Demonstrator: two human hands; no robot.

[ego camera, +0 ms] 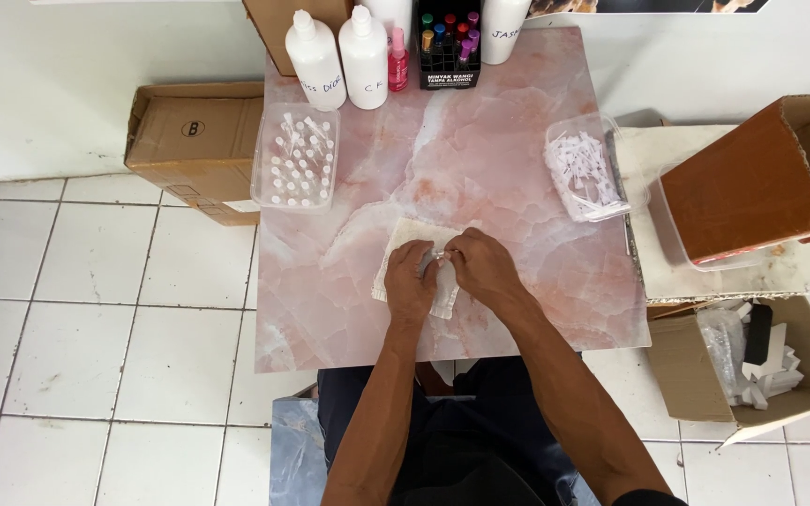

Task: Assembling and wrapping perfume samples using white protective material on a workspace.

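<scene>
My left hand (410, 281) and my right hand (482, 267) meet over a white cloth pad (403, 236) at the front middle of the pink marble table (508, 187). Between the fingertips of both hands sits a small clear vial (439, 254), mostly hidden by the fingers. A clear tray of several small capped vials (296, 156) lies at the table's left. A clear tub of small white plastic pieces (585, 172) sits at the right edge.
Two white labelled bottles (339, 56), a pink spray bottle (397, 60) and a black rack of coloured bottles (448, 42) line the far edge. Cardboard boxes stand at left (194, 141), at right (761, 178) and at lower right (752, 365) on the tiled floor.
</scene>
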